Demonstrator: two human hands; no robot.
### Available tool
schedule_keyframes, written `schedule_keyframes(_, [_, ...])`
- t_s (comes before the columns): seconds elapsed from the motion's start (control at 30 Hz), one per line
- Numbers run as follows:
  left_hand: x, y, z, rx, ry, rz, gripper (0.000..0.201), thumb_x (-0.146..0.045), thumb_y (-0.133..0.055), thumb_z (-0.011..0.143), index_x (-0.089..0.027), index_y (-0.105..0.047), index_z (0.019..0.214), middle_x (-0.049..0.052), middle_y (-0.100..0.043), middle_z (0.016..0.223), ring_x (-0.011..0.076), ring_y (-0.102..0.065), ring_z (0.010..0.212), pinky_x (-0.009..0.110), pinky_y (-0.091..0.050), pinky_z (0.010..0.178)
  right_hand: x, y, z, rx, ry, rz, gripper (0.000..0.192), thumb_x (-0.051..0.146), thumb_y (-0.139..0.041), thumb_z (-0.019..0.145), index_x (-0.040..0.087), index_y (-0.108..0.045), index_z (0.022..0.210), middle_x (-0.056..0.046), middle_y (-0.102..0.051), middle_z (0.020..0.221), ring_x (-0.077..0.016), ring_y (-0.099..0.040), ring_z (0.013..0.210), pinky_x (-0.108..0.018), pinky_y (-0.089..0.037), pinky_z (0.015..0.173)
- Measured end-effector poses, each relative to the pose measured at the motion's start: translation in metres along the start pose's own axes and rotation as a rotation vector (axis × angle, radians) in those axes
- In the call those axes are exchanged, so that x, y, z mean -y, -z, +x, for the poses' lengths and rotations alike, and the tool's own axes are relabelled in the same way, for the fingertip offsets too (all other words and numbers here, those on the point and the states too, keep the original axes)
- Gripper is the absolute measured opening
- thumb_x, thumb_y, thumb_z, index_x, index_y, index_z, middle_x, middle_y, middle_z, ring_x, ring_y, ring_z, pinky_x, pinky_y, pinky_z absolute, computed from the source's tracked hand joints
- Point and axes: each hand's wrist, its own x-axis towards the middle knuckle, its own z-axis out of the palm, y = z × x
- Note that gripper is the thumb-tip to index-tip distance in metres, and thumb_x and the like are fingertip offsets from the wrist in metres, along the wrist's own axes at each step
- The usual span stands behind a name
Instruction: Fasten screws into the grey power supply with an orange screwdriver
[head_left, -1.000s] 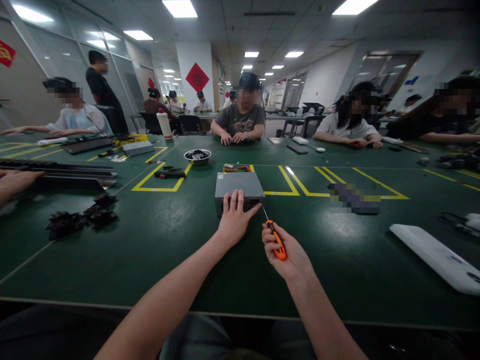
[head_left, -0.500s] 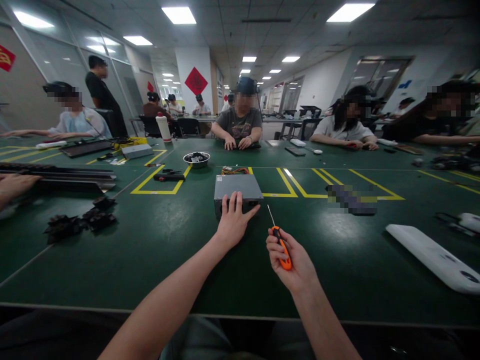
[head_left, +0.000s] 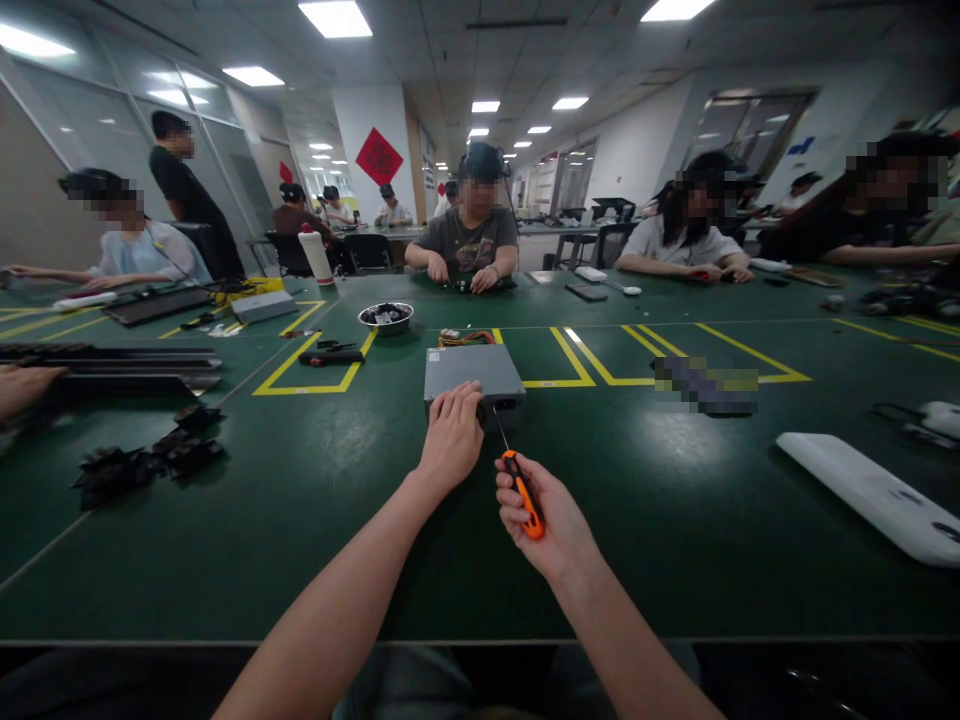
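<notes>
Box: one, grey (head_left: 476,368), lying flat on the counter (head_left: 225,540) in front of the person, its near face towards the hands.
Left hand: at the box's near left edge (head_left: 453,430), fingers together and bent over the top; whether it grips or merely presses, I cannot tell.
Right hand: closed round the handle of the screwdriver (head_left: 544,500), fingers wrapped, with nothing else in it.
Screwdriver: one, orange and black (head_left: 523,490), shaft slanting up to the box's near face (tip contact is too fine to make out).
Doing it well: best to seat the tip squarely, line the shaft up with whatever it meets, and push steadily while turning; the left hand should brace the box and keep its fingers off the shaft's path, since a slip could scratch the face or jab a finger.
Wires: one bundle (head_left: 465,338), several strands, uncountable here, behind the box.
Bowl: one (head_left: 390,327), with small dark pieces, too many to count.
Bottle: one, white (head_left: 316,258).
Black tool: one (head_left: 331,357), inside a taped outline.
White slab: one (head_left: 870,497), on the right.
</notes>
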Motion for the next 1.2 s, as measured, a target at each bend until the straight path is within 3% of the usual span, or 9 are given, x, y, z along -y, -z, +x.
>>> schedule_keyframes(0.37, [0.003, 0.0021, 0.0014, 0.067, -0.039, 0.039, 0.047, -0.012, -0.041, 0.08, -0.017, -0.04, 0.126, 0.005, -0.042, 0.135, 0.0195, -0.033, 0.126, 0.037, -0.024, 0.104, 0.0036, -0.0007, 0.002, -0.131, 0.045, -0.238, 0.016, 0.022, -0.052, 0.081, 0.008, -0.059, 0.076, 0.001, -0.051, 0.055, -0.0031, -0.042, 0.038, -0.012, -0.03, 0.031])
schedule_keyframes(1.2, [0.0034, -0.0015, 0.0001, 0.074, -0.034, 0.044, 0.047, -0.013, -0.04, 0.08, -0.017, -0.038, 0.127, 0.006, -0.041, 0.135, 0.02, -0.033, 0.126, 0.039, -0.022, 0.105, 0.0073, 0.004, 0.0085, -0.142, 0.052, -0.209, 0.016, 0.021, -0.048, 0.082, 0.01, -0.057, 0.075, 0.001, -0.05, 0.053, -0.0035, -0.04, 0.036, -0.012, -0.029, 0.029])
